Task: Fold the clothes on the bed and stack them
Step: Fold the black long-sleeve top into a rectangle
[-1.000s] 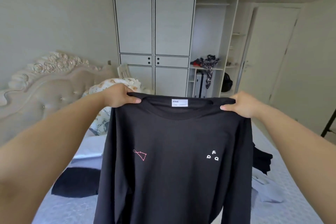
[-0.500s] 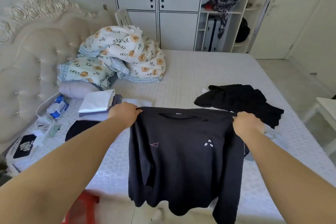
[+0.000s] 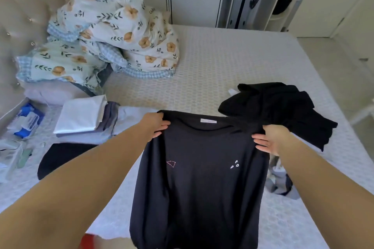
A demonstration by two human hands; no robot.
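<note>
You hold the shirt by its shoulders above the bed's near edge, left hand and right hand fingers pinching the cloth; lower it flat beside the folded stack; keep the shoulders level and taut.

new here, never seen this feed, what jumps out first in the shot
A black long-sleeved shirt fills the middle foreground, gripped at its shoulders by the left hand and right hand over the near part of the bed. Behind on the left, a flowered duvet is bunched by the headboard, and a heap of black clothes lies at right.
</note>
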